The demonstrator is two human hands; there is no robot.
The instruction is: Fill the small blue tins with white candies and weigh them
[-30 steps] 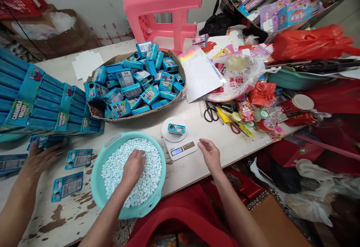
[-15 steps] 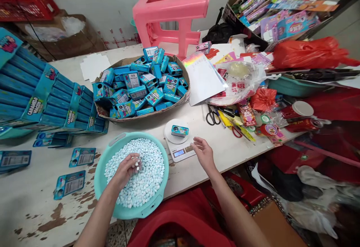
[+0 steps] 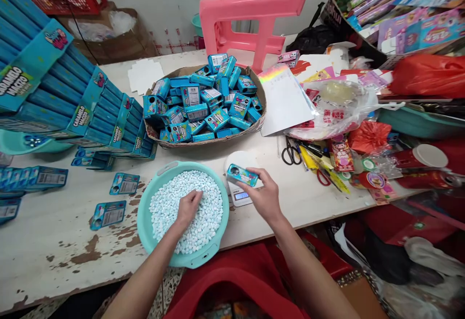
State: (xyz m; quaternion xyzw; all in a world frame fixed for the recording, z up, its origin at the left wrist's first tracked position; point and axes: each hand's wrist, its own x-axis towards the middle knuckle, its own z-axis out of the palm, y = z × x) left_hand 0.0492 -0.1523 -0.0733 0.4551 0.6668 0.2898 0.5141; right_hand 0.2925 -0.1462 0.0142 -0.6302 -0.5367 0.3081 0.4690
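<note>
My left hand [image 3: 189,207] is closed over the small white and pale-blue candies [image 3: 165,212] in a turquoise plastic basin [image 3: 145,239]. Its fingers curl inward around candies, which they now mostly hide. In my right hand [image 3: 267,195] is a small blue candy box [image 3: 242,174], pinched by its right end between thumb and fingers. A dark round hole shows at the box's left end. The box is tilted above a white digital scale [image 3: 241,198] and covers much of its round plate; the lit display shows below the box.
A cardboard tray [image 3: 203,142] heaped with blue boxes stands behind the basin. Stacked blue display cartons [image 3: 72,96] rise at the left. Flat blue packs [image 3: 109,214] lie left of the basin. Scissors [image 3: 290,152], pens and wrappers clutter the right. A pink stool [image 3: 250,9] stands behind.
My right hand has closed on the candy box and raised it off the scale plate. My left hand has turned over and closed more tightly above the candies. The camera view has shifted left.
</note>
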